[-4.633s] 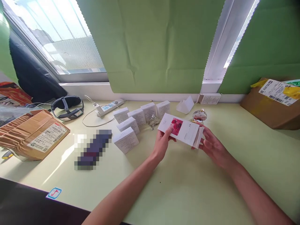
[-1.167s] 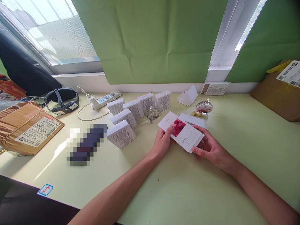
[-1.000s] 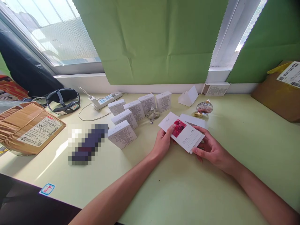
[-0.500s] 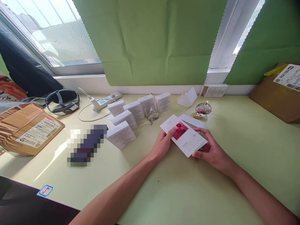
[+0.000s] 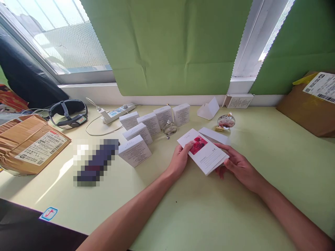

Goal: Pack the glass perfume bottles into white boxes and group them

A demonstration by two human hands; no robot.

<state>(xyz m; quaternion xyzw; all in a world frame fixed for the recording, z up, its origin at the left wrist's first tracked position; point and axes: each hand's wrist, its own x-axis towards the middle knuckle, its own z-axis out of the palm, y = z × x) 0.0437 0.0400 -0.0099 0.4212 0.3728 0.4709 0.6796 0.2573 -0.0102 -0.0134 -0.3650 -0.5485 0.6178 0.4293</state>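
Pinching the left edge of the rose-printed white card [image 5: 208,158], my left hand [image 5: 180,158] sets its thumb by the red picture, while my right hand [image 5: 239,169] grips the right edge, some fingers beneath. From my remote seat I see the card held over the middle of the pale table [image 5: 196,216]. Just beyond lies a flat white piece [image 5: 216,135]; farther right stands a pinkish bottle [image 5: 226,121], a gold cap [image 5: 219,129] just beside it. White boxes [image 5: 135,150] stand to the left, near a clear bottle [image 5: 170,129].
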